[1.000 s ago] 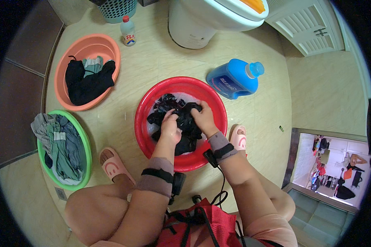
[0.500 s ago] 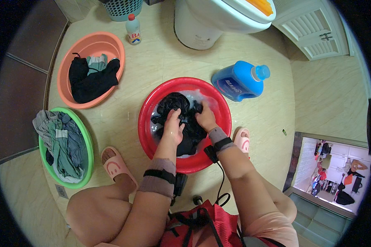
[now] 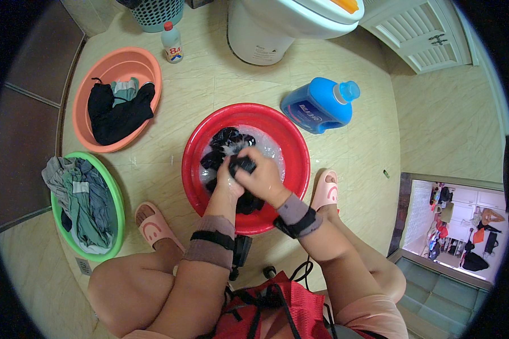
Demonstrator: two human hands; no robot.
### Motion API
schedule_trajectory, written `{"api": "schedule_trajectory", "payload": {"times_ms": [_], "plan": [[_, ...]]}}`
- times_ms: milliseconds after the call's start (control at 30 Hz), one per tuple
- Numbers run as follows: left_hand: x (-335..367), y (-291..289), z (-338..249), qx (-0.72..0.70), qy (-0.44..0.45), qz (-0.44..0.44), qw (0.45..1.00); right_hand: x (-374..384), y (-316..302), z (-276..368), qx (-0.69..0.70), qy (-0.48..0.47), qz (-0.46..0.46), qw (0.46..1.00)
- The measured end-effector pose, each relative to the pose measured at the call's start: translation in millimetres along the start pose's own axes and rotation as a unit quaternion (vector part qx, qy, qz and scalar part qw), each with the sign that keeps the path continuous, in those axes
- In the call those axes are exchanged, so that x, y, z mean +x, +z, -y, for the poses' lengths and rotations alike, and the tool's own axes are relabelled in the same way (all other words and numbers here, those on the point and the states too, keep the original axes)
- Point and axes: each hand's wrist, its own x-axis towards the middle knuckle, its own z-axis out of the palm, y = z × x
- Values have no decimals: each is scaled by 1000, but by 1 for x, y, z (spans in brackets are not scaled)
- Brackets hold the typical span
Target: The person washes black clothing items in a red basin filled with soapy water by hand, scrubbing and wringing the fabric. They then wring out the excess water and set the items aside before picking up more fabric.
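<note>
Wet black cloth (image 3: 223, 138) lies in sudsy water inside a red basin (image 3: 193, 164) on the floor in front of me. My left hand (image 3: 227, 179) grips a bunched part of it over the middle of the basin. Pressed close beside it, my right hand (image 3: 263, 175) is closed on the same bunch, slightly blurred by motion. The rest of the cloth spreads below the hands, partly hidden by them. What kind of garment it is, I cannot tell.
A blue detergent bottle (image 3: 316, 107) stands right of the basin. At left are an orange basin (image 3: 85, 121) with black and green clothes and a green basin (image 3: 120, 226) heaped with clothes. Farther back are a red-capped bottle (image 3: 172, 42), a teal basket (image 3: 161, 14) and a toilet (image 3: 260, 34).
My right hand has moved left to meet my left hand, and the cloth is now bunched between them. The view has shifted slightly.
</note>
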Motion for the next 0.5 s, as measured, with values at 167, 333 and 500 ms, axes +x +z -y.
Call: {"api": "schedule_trajectory", "payload": {"times_ms": [167,333,500], "plan": [[-15,48,-8,121,120,-100,980,22,-5,-94,-2,172,-66,983],[-29,48,-20,168,111,-180,963,-7,18,-129,-99,291,31,951],[-27,47,-8,167,107,-178,964,2,32,-163,-220,301,123,920]]}}
